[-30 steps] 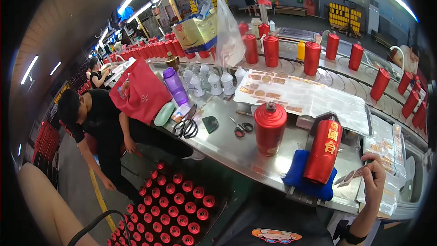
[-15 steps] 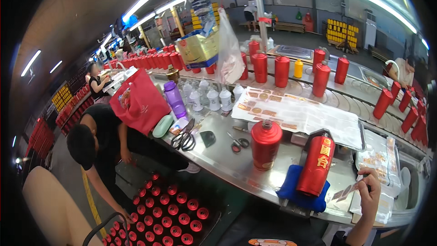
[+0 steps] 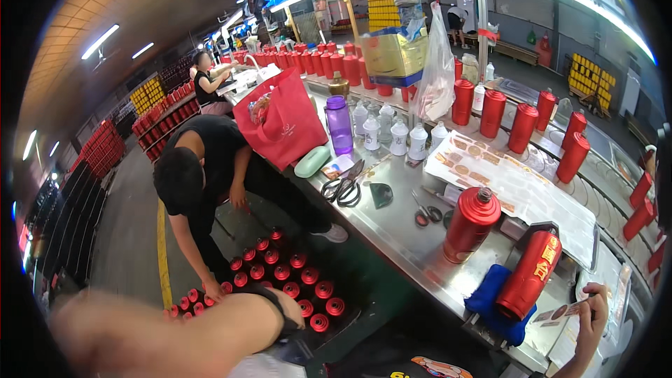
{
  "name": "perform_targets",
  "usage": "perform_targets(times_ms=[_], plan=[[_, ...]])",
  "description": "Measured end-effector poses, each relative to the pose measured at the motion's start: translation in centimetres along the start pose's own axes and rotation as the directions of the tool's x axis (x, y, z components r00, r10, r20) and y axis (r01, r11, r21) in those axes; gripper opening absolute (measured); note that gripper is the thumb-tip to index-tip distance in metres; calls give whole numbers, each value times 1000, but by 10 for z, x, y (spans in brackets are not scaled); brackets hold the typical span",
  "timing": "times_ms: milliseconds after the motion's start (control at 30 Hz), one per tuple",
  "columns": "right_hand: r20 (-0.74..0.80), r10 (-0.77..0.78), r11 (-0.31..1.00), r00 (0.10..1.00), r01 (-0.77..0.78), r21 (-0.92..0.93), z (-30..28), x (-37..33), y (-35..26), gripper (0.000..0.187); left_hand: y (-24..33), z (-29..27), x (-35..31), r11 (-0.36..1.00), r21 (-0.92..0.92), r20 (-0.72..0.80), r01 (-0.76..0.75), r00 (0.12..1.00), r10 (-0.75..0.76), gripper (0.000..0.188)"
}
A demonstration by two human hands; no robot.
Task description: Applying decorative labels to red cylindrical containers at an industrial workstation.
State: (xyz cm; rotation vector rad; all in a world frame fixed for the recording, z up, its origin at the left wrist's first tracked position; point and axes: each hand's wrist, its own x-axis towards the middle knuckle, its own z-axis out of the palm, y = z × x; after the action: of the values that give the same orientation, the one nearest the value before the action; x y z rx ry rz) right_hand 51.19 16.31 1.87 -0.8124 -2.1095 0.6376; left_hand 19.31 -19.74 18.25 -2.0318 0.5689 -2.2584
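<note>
At the lower right my right hand [image 3: 593, 313] pinches a clear strip of stickers [image 3: 558, 313] with brownish printed shapes. Left of it a red bottle [image 3: 530, 274] with gold lettering lies tilted on a dark rest and a folded blue cloth [image 3: 493, 301]. Another red bottle [image 3: 473, 225] stands upright on the metal bench [image 3: 392, 227]. From the lower left comes a large bare forearm [image 3: 189, 332], apparently my left, blurred by motion, with a black band round its far end. The fingers of that hand cannot be made out.
Scissors [image 3: 343, 190], smaller scissors [image 3: 424, 211], a purple bottle [image 3: 339, 126], white bottles [image 3: 399, 137] and a red bag [image 3: 281, 117] line the bench. Behind lie sticker sheets [image 3: 518, 189] and a conveyor with red bottles [image 3: 492, 113]. A co-worker [image 3: 203, 189] bends over red bottles on the floor.
My view has turned left, so the bench appears further right. The bare forearm now stretches across the lower left, over the floor bottles. My right hand still holds the sticker strip.
</note>
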Motion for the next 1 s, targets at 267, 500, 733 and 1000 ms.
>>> perform_targets(times_ms=[267, 500, 733, 1000], plan=[[187, -48, 999, 981, 45, 20, 6, 33, -74, 11, -135, -61, -181, 247, 370, -204, 896, 338, -919, 33], [162, -364, 931, 917, 364, 28, 28, 51, -122, 17, -220, -51, -236, 233, 230, 174, 945, 195, -965, 52], [137, -193, 981, 972, 195, -5, 10, 35, -109, 17, -232, -35, -254, -152, -104, 490, 983, -82, -868, 19], [117, -67, 982, 991, 44, 184, 29, 19, -61, 10, -202, -76, -233, -413, 129, 364, 902, -431, -826, 12]])
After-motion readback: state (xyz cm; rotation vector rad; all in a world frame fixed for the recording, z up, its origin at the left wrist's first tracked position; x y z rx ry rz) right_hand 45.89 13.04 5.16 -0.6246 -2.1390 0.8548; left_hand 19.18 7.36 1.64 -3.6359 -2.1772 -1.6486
